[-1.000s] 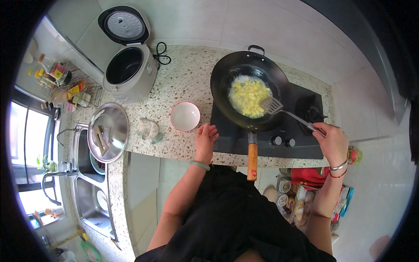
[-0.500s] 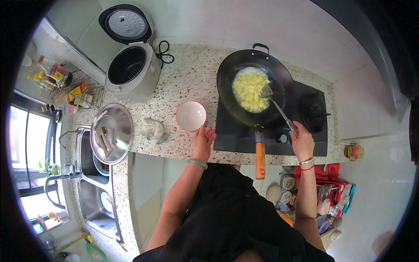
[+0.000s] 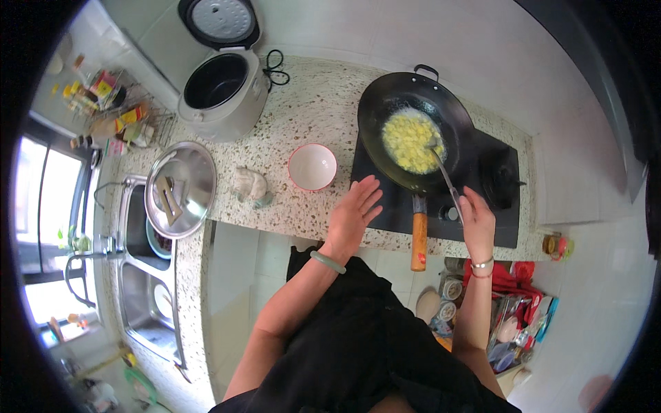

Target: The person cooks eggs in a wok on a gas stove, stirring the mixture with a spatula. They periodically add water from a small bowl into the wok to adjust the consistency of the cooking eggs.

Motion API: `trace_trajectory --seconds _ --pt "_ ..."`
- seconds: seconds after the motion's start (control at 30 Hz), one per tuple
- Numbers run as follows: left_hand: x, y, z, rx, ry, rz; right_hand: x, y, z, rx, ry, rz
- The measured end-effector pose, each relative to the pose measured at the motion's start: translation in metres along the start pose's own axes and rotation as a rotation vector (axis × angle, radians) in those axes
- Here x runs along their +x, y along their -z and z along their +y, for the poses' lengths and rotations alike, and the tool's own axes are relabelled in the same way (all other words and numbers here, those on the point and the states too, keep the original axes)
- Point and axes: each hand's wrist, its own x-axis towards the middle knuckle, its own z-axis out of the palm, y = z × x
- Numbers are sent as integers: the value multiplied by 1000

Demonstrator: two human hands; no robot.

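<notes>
A dark wok (image 3: 377, 93) sits on the black gas stove (image 3: 506, 230), its wooden handle (image 3: 419, 241) pointing toward me. Yellow scrambled egg (image 3: 412, 141) lies in the bottom of the wok. My right hand (image 3: 478, 226) grips the handle of a metal spatula (image 3: 446, 177), whose blade rests in the egg. My left hand (image 3: 352, 215) is open and holds nothing, its fingers stretched out over the counter by the stove's left edge. Just beyond it stands a white bowl with a red rim (image 3: 312, 167), apart from the fingers; no food shows inside.
At the back left stands an open rice cooker (image 3: 231, 113). A steel lid with a wooden piece (image 3: 200, 165) lies near the double sink (image 3: 148, 303). A wrung white cloth (image 3: 249, 184) is left of the bowl. Bottles (image 3: 103, 89) fill a rack.
My left hand has come off the bowl's near rim and moved right, fingers stretching. The spatula blade has shifted within the egg, which looks more broken up. The whole view has shifted slightly.
</notes>
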Motion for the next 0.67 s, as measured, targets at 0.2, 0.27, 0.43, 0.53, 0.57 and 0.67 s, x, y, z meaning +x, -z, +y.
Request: trace_trajectory --seconds 0.2,0.27,0.43,0.53,0.57,0.67 --pt "-56 -23 -1 -43 -118 -36 -33 -7 -115 1027 -17 -338" --pt "-75 -18 -6 -70 -196 -39 -49 -30 -123 1091 -44 -442" --pt "-110 0 -18 8 -338 87 -88 -51 -134 1225 -111 -675" --pt "-97 33 -23 -72 -304 168 -93 -50 -140 1385 -165 -756" --pt "-91 43 -22 -131 -287 200 -88 -48 -143 1226 -67 -679" --pt "-73 68 -20 -147 -310 294 -56 -44 -138 854 177 -489"
